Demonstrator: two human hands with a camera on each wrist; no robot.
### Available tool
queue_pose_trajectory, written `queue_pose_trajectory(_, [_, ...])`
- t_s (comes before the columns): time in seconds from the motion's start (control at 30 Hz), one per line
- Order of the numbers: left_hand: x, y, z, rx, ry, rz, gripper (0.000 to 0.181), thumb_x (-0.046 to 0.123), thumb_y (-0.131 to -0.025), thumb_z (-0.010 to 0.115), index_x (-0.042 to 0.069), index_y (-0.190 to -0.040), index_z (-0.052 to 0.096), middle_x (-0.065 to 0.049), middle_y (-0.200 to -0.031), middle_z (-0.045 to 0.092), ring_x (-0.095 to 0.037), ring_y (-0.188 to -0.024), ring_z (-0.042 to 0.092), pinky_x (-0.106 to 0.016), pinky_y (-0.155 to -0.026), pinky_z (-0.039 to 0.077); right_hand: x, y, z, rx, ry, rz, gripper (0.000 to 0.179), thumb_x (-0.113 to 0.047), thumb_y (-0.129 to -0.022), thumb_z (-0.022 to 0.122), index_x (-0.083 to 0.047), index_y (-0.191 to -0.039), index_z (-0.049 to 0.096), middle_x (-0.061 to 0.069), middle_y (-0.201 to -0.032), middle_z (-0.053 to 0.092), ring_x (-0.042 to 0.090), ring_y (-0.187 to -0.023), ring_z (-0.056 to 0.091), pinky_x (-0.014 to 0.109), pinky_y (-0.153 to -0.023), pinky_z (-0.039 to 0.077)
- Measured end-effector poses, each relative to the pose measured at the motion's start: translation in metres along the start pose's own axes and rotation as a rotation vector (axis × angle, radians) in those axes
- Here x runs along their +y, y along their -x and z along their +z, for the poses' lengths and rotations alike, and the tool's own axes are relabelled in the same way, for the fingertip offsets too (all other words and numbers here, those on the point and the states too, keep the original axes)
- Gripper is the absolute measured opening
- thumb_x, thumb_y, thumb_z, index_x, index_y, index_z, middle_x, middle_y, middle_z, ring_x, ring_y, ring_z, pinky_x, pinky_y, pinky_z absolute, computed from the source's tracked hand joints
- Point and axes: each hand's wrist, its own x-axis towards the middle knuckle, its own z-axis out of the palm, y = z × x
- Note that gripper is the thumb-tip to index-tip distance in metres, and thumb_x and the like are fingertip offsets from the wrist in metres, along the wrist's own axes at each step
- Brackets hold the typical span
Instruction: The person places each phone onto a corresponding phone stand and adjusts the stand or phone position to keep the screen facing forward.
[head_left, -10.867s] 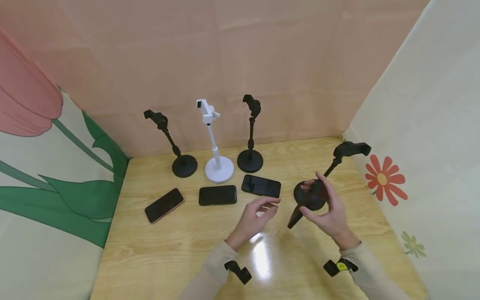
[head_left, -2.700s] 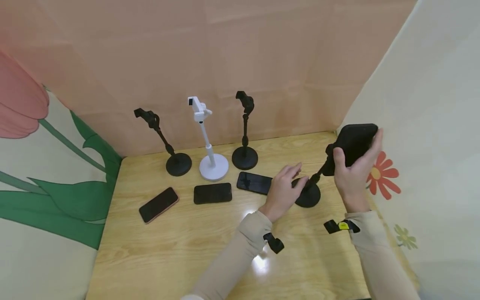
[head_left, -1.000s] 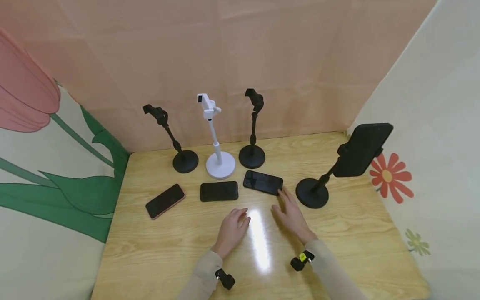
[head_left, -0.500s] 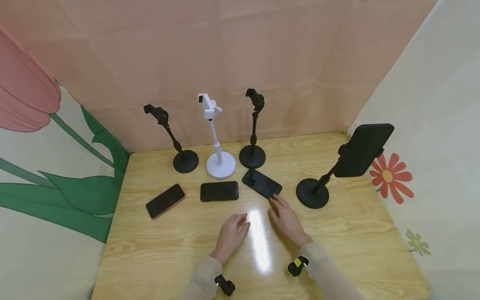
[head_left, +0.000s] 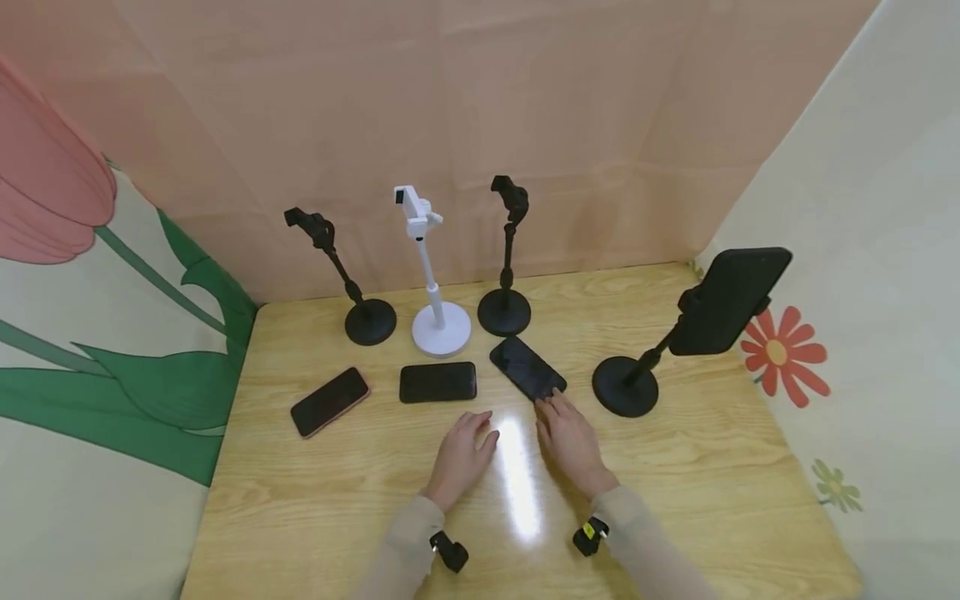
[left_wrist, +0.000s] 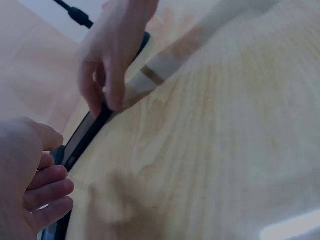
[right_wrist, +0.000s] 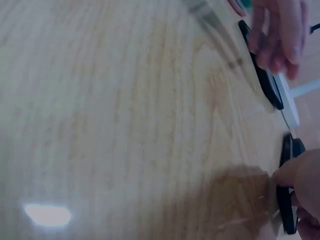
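A black smartphone (head_left: 527,367) lies angled on the table in front of the right black phone stand (head_left: 505,312). At its near corner my right hand (head_left: 573,442) pinches it, thumb on the near edge and fingers on the far side, as the left wrist view shows. Free of any object, my left hand (head_left: 461,458) hovers over the table with loosely bent fingers. A second black smartphone (head_left: 438,382) lies just beyond it. Another phone with a pinkish edge (head_left: 330,402) lies farther left. At the right, a black phone stand (head_left: 626,387) holds a large dark phone (head_left: 731,300) in its clamp.
A white phone stand (head_left: 442,329) and a left black stand (head_left: 371,322) stand at the back with nothing in their clamps. Behind the wooden table (head_left: 300,517) hangs a pink cloth (head_left: 337,125). A flower-printed sheet (head_left: 862,292) borders the right side.
Earlier my right hand brought the large phone to the right-hand stand's clamp and let go. Since then it has reached the smartphone and turned it clockwise. My left hand has drawn back from that stand.
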Motion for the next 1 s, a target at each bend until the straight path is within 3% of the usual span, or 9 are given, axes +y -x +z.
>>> queue_pose_trajectory(0.2, [0.005, -0.045, -0.010, -0.009, -0.124, 0.030, 0.036, 0.018, -0.099, 0.071, 0.003, -0.131, 0.068, -0.013, -0.125, 0.069, -0.030, -0.119, 0.065, -0.043, -0.102, 0.055, -0.003, 0.002, -0.003, 0.000, 0.107, -0.118, 0.039, 0.020, -0.085, 0.067, 0.002, -0.119, 0.073, 0.015, -0.101, 0.060, 0.033, -0.094, 0.064, 0.046, -0.086, 0.058])
queue_pose_trajectory(0.33, [0.007, -0.080, -0.009, -0.045, -0.228, 0.021, 0.039, 0.022, -0.099, 0.070, 0.004, -0.133, 0.067, -0.012, -0.130, 0.067, -0.029, -0.122, 0.064, -0.041, -0.104, 0.054, -0.001, -0.002, -0.002, -0.021, 0.092, -0.051, 0.040, 0.018, -0.084, 0.070, -0.001, -0.118, 0.076, 0.009, -0.088, 0.053, 0.021, -0.074, 0.049, 0.037, -0.066, 0.053])
queue_pose_trajectory(0.47, [0.009, -0.108, -0.004, -0.086, -0.347, 0.013, 0.045, 0.026, -0.100, 0.069, 0.003, -0.137, 0.063, -0.014, -0.136, 0.063, -0.028, -0.123, 0.062, -0.039, -0.104, 0.053, 0.004, -0.008, -0.001, -0.034, 0.046, 0.038, 0.038, 0.018, -0.086, 0.070, -0.002, -0.117, 0.077, 0.005, -0.086, 0.046, 0.017, -0.072, 0.042, 0.031, -0.055, 0.047])
queue_pose_trajectory(0.73, [0.006, -0.154, 0.001, -0.193, -0.505, -0.001, 0.062, 0.028, -0.101, 0.065, -0.006, -0.149, 0.046, -0.025, -0.154, 0.046, -0.034, -0.144, 0.045, -0.039, -0.121, 0.036, 0.013, -0.027, -0.001, -0.023, 0.018, 0.119, 0.039, 0.014, -0.092, 0.065, -0.006, -0.123, 0.076, 0.006, -0.088, 0.044, 0.022, -0.079, 0.046, 0.031, -0.050, 0.041])
queue_pose_trajectory(0.9, [-0.003, -0.170, 0.003, -0.273, -0.617, -0.058, 0.071, 0.034, -0.102, 0.063, -0.009, -0.152, 0.038, -0.028, -0.155, 0.042, -0.035, -0.147, 0.040, -0.037, -0.122, 0.034, 0.017, -0.034, 0.002, 0.006, 0.014, 0.165, 0.031, 0.005, -0.097, 0.064, -0.006, -0.124, 0.076, 0.009, -0.093, 0.052, 0.025, -0.083, 0.054, 0.034, -0.048, 0.044])
queue_pose_trajectory(1.0, [-0.010, -0.173, 0.000, -0.320, -0.657, -0.088, 0.075, 0.038, -0.104, 0.060, -0.009, -0.155, 0.033, -0.027, -0.160, 0.036, -0.036, -0.150, 0.036, -0.036, -0.124, 0.032, 0.015, -0.039, 0.009, 0.038, 0.020, 0.169, 0.027, 0.001, -0.098, 0.066, -0.006, -0.122, 0.076, 0.010, -0.095, 0.055, 0.027, -0.086, 0.059, 0.036, -0.051, 0.049])
